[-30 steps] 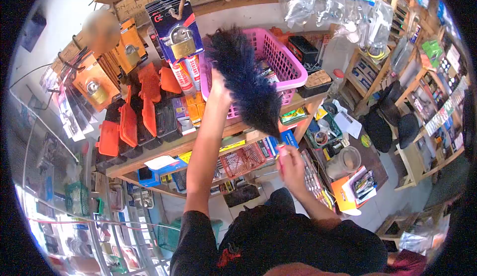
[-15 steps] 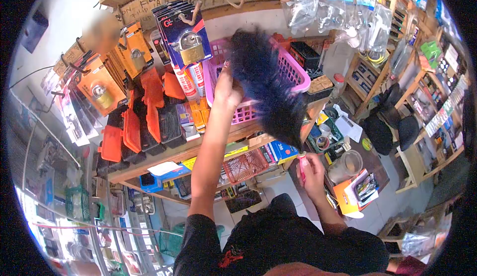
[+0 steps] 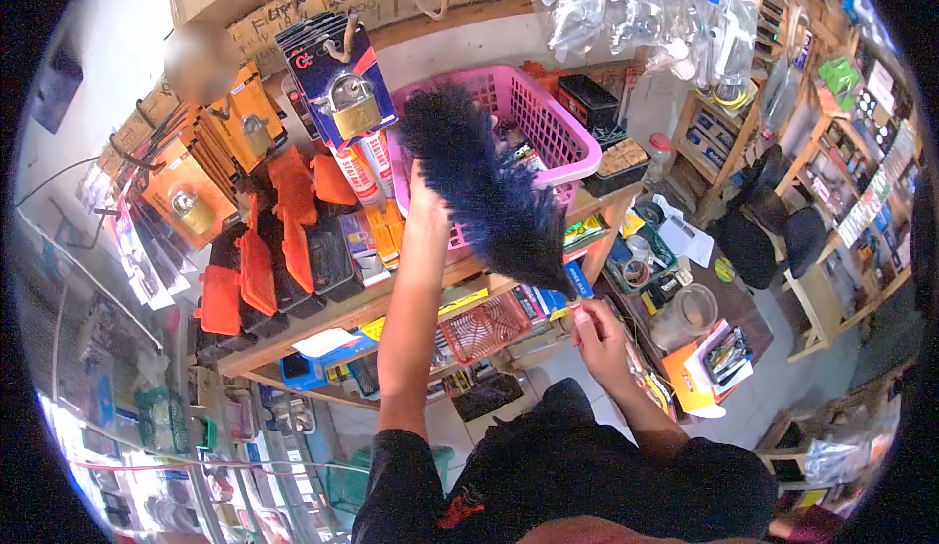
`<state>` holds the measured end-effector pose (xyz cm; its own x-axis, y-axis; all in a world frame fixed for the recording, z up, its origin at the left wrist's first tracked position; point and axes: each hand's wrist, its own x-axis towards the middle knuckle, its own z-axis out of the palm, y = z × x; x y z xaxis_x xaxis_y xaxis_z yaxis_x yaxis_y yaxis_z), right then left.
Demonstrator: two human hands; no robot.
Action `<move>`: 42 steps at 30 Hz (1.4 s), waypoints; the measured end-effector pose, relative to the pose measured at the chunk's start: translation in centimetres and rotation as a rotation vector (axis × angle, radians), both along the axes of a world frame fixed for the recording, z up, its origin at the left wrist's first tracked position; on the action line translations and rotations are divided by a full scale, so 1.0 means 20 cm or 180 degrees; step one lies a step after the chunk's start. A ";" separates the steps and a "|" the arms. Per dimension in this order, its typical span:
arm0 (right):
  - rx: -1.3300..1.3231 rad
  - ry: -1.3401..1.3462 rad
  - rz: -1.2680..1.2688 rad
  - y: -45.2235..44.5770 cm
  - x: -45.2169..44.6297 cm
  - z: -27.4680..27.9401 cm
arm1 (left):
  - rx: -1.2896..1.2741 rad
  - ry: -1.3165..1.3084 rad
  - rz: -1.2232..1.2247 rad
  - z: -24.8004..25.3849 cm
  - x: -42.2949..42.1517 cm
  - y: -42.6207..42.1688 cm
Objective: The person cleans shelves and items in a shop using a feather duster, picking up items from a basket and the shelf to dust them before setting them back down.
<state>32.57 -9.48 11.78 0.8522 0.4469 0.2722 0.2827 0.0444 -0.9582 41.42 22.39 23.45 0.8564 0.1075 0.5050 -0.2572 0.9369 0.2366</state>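
My right hand is closed round the pink handle of a feather duster. The duster's dark blue-black bristles slant up and left, across the front of a pink plastic basket on the wooden shelf. Small packaged items show inside the basket. At the basket's near left side is my left hand, its fingers hidden behind the bristles, so what it grips cannot be seen. Carded padlocks hang just left of the basket, above red-and-white sealant tubes.
Black cases with orange lids line the shelf at left. Below lies a reddish-brown basket. A clear plastic jar stands on the low table at right. Bagged fittings hang at the upper right.
The duster's bristles have swung left and down, uncovering more of the pink basket and covering the fingers of my left hand. My right hand has moved slightly left. The view has shifted a little.
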 end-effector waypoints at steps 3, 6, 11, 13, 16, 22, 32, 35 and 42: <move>0.0103 0.0538 -0.0070 -0.01 0.00 0.00 | 0.0215 -0.0167 -0.0013 0.13 -0.14 -0.08; -0.0188 0.0323 0.0036 -0.05 0.02 -0.05 | 0.0383 0.0809 0.1152 0.19 -0.10 -0.07; 0.0049 0.0585 -0.0162 -0.08 0.08 -0.02 | 0.0419 0.0834 0.0862 0.20 -0.13 -0.13; -0.0044 0.0646 0.0083 -0.10 0.07 0.02 | 0.0381 0.0997 0.0889 0.23 -0.12 -0.15; -0.0152 0.0629 0.0355 -0.10 0.05 0.01 | 0.0513 0.0376 0.0414 0.13 -0.10 -0.08; -0.0237 0.0366 0.0475 -0.11 0.08 0.05 | 0.0155 0.1172 0.0949 0.23 -0.12 -0.12; 0.0093 0.0326 -0.0157 -0.09 0.24 0.32 | 0.0150 0.1075 0.1475 0.14 -0.08 -0.08; -0.0026 0.0522 0.0324 -0.05 0.41 0.44 | 0.0250 0.0724 0.1712 0.17 -0.14 -0.11; 0.0265 0.0771 0.1614 0.19 0.58 0.89 | 0.0617 0.0959 0.1500 0.18 -0.60 -0.30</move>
<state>44.27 -5.60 29.48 0.5790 0.8019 0.1473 -0.0213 0.1954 -0.9805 29.34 16.41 27.07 0.8474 0.4410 0.2955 -0.5300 0.6704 0.5193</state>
